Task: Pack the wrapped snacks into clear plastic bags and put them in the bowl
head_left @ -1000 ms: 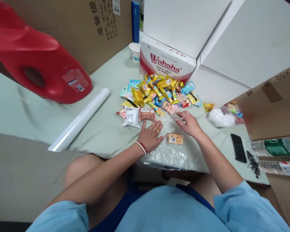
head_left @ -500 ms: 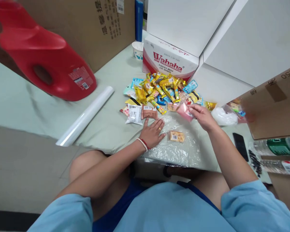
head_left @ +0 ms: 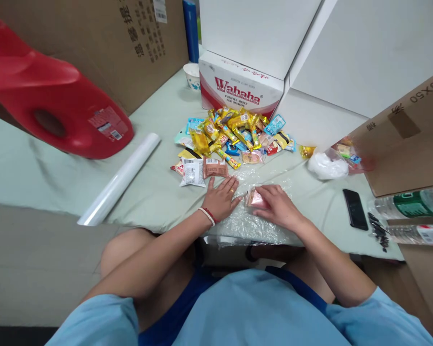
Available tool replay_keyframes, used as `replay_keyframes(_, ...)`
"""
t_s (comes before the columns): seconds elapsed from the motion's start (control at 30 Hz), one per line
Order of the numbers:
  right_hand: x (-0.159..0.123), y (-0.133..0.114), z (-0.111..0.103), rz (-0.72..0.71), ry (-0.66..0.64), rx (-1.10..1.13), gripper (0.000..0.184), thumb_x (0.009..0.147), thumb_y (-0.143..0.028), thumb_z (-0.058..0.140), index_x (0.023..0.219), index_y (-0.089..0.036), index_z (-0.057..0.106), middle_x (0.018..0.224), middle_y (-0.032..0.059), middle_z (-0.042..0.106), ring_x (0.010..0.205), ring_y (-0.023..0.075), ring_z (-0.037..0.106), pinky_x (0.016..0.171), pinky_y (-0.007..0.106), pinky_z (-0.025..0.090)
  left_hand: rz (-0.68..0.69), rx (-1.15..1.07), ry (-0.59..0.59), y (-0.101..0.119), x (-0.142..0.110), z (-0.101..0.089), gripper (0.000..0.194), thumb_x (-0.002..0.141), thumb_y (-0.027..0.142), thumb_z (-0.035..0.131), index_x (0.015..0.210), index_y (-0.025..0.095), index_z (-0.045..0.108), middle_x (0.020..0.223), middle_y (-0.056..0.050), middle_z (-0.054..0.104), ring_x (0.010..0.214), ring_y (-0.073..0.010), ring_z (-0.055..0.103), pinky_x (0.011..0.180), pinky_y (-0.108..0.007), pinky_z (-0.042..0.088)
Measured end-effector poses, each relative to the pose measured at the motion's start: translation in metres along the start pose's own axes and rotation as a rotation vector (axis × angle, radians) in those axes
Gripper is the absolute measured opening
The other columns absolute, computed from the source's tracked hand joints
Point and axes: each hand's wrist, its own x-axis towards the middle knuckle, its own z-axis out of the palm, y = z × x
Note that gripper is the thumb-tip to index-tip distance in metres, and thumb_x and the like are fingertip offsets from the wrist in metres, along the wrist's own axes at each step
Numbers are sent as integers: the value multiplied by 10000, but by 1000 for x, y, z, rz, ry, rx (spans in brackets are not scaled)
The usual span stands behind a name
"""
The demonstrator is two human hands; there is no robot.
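Observation:
My left hand [head_left: 221,198] lies flat with its fingers spread on the clear plastic film [head_left: 234,228], just below a brown snack packet [head_left: 215,167]. My right hand [head_left: 276,205] has its fingers round a pink snack packet [head_left: 257,198], low over the film. The pink packet covers the spot where a small biscuit pack lay, and only a sliver of that pack's edge shows. A white snack packet [head_left: 193,172] rests left of the brown one. Behind them is a heap of wrapped snacks [head_left: 227,132], mostly yellow.
A plastic film roll [head_left: 120,178] and a red jug [head_left: 75,105] stand to the left. The Wahaha carton [head_left: 238,86] backs the heap, with a paper cup [head_left: 192,76] beside it. At right are a white plastic bag [head_left: 327,166], a phone [head_left: 355,209] and clear bottles [head_left: 414,203].
My right hand has carried the pink packet from the heap's front edge down and left, onto the biscuit pack's spot. My left hand stays flat on the film. The view has shifted slightly.

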Motion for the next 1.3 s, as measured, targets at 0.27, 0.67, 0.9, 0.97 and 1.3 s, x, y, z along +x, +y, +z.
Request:
replay_keyframes(0.27, 10, -5, 5, -77, -95, -51, 527, 958, -346, 638, 1464, -234, 540, 1336, 132, 627, 1212, 312, 514, 1039, 481, 426, 23, 1, -5, -6, -1, 0, 595, 1066, 486, 301, 1590, 213, 374, 1652, -112, 367, 1525, -264, 364, 1268, -642, 34)
replay_keyframes(0.67, 8, 2, 14, -74, -104, -173, 611, 949, -365, 658, 1513, -220, 473, 1352, 156, 598, 1248, 323, 491, 1091, 502, 363, -12, -6, -10, -7, 0, -3, 618, 1059, 478, 317, 1610, 198, 331, 1657, -123, 359, 1537, -280, 343, 1269, -640, 68)
replay_keyframes(0.9, 10, -1, 14, -74, -135, -208, 695, 921, -387, 701, 1549, -259, 433, 1470, 161, 546, 1423, 358, 394, 1195, 652, 198, 34, -20, 38, -9, 1, -16, 623, 985, 328, 497, 1583, 194, 384, 1667, -141, 339, 1549, -292, 314, 1269, -592, 164)
replay_keyframes(0.97, 9, -1, 10, -71, -132, -188, 732, 917, -413, 706, 1568, -272, 403, 1529, 159, 497, 1457, 363, 362, 1195, 681, 182, 95, 8, 70, -7, -1, -20, 610, 959, 278, 527, 1558, 214, 430, 1664, -129, 352, 1557, -290, 294, 1281, -582, 123)
replay_keyframes(1.3, -86, -15, 11, -203, 132, -13, 653, 935, -511, 664, 1495, -240, 469, 1378, 176, 582, 1278, 341, 537, 1065, 556, 453, 2, -22, 40, -20, -1, -15, 582, 991, 349, 479, 1549, 194, 420, 1584, -157, 478, 1514, -296, 377, 1258, -612, 146)
